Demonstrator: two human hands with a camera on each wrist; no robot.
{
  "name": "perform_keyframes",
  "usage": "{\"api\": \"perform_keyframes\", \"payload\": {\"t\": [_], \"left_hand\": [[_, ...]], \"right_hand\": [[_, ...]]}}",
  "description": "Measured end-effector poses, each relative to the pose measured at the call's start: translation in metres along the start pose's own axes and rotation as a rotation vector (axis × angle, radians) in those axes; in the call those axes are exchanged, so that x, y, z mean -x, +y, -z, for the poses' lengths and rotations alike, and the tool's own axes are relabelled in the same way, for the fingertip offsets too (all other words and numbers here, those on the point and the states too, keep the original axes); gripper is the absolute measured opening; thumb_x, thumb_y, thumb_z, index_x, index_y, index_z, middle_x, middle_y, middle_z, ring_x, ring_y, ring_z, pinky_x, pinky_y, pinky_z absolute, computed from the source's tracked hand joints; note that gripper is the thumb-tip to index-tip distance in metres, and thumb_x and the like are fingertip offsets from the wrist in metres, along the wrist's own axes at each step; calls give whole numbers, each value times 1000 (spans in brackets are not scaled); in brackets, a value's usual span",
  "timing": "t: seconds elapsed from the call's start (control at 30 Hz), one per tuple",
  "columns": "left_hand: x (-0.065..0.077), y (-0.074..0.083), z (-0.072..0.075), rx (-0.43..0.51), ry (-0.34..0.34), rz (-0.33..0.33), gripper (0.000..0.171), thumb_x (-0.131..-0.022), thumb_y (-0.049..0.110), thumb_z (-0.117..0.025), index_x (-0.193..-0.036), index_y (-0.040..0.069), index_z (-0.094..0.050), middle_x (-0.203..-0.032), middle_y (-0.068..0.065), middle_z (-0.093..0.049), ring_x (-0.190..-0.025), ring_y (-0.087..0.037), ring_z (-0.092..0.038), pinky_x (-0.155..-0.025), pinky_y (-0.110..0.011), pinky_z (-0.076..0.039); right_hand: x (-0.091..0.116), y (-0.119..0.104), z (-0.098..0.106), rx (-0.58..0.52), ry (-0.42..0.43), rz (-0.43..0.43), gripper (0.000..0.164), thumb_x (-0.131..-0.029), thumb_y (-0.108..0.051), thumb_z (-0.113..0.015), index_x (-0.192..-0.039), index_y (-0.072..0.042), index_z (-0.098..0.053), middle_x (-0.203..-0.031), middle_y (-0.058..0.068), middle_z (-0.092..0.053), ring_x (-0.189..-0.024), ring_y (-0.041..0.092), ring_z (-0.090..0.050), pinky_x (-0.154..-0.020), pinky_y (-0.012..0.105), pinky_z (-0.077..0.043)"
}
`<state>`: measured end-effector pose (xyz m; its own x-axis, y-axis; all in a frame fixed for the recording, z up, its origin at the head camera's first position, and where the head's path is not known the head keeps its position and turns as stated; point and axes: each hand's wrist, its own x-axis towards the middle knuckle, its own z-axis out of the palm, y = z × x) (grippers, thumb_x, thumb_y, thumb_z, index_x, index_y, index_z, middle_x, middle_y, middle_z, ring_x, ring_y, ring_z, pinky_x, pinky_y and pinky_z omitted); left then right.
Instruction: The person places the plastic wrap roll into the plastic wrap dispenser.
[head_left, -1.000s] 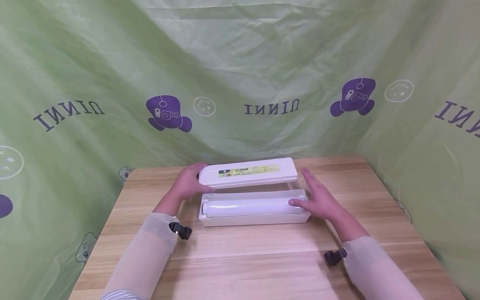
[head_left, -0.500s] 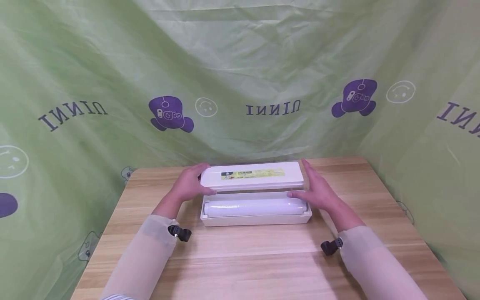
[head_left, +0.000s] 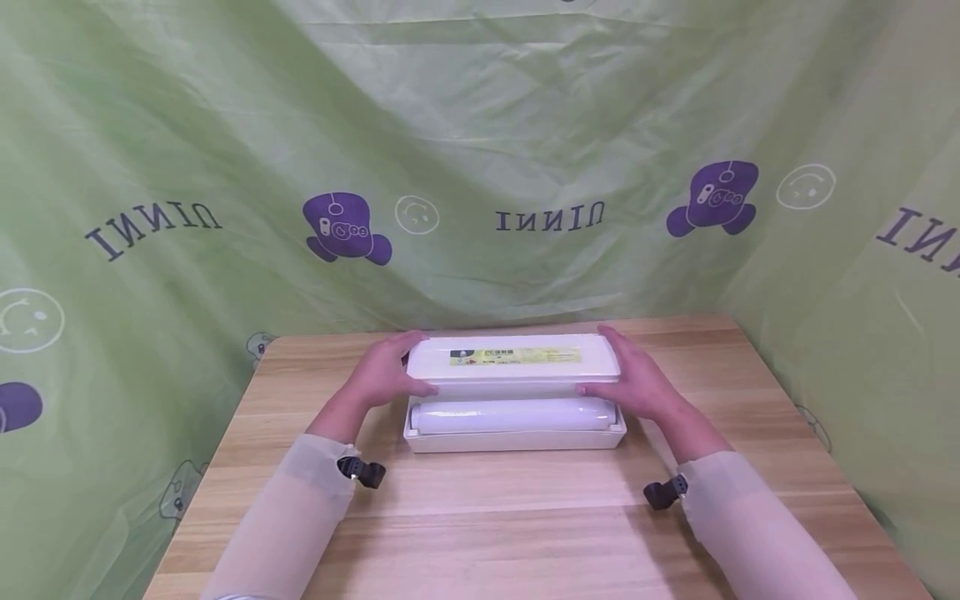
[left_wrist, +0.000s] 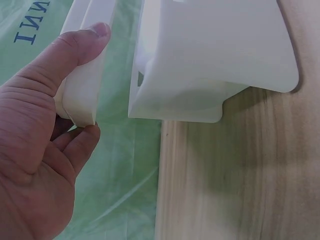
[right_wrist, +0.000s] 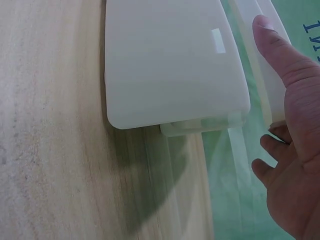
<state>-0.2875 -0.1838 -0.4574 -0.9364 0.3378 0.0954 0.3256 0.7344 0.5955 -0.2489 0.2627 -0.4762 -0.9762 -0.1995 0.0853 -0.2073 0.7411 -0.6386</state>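
In the head view, a long white lid (head_left: 510, 372) with a yellow-green label is held level above the back part of an uncovered white box (head_left: 513, 442). Inside that box lies a white roll of cling film (head_left: 513, 417). My left hand (head_left: 381, 372) grips the lid's left end, thumb on the front side. The right hand (head_left: 637, 382) grips the opposite end the same way. Both wrist views show a gap between the lid (left_wrist: 82, 92) and the box (right_wrist: 175, 65), with fingers curled around the lid's ends.
The box stands on a wood-grain table (head_left: 495, 533), near its back edge. Directly behind hangs a green curtain (head_left: 480, 275) with purple figures and letters, and it continues along both sides. A small black camera (head_left: 663, 493) sits on each wrist.
The lid has come forward and slightly right over the back of the box, and has levelled out. My right hand, earlier off the lid, now holds its right end.
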Motion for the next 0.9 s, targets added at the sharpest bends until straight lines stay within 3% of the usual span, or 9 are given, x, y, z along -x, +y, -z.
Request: {"api": "perform_keyframes", "payload": {"t": [0.3, 0.9], "left_hand": [[6, 3, -1, -2, -12, 8, 110, -60, 49, -100, -151, 10, -54, -155, -10, -53, -145, -34, -45, -121, -51, -35], [20, 4, 1, -44, -24, 6, 111, -59, 57, -97, -151, 12, -54, -156, -8, -51, -146, -33, -44, -120, -52, -36]], "right_hand": [[6, -1, 6, 43, 3, -22, 127, -66, -77, -82, -165, -19, -27, -159, 26, -41, -139, 53, -42, -114, 70, -34], [18, -6, 7, 66, -9, -12, 126, -66, -79, -80, -162, -12, -33, -158, 26, -42, -142, 50, -42, -115, 68, -35]]}}
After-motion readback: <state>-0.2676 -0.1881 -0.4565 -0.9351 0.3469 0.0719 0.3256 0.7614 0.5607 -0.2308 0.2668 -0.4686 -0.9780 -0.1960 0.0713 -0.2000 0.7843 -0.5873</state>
